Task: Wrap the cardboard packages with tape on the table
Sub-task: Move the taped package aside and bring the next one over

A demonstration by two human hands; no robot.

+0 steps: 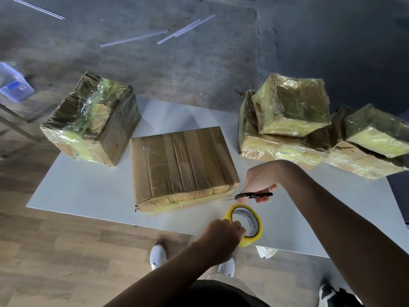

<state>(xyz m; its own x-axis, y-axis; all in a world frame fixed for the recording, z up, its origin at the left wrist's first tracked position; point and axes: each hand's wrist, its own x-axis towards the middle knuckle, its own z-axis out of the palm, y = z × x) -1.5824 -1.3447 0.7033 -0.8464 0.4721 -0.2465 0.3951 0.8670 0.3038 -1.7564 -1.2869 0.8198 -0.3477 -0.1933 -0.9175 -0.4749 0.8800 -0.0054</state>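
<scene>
A flat cardboard package (181, 165) covered in tape lies in the middle of the white table (88, 191). Just off its front right corner, my left hand (223, 235) grips a yellow tape roll (254, 231) with fingers through its core. Above the roll, my right hand (259, 182) holds black-handled scissors (250, 196), their blades pointing left toward the package's corner. A stretch of clear tape seems to run from the roll to the package, though it is hard to make out.
A taped box (93, 120) stands at the table's back left. Several taped boxes (292, 120) are stacked at the back right, more at the far right (374, 140). A clear plastic bin (13, 83) and white strips (183, 29) lie on the floor beyond.
</scene>
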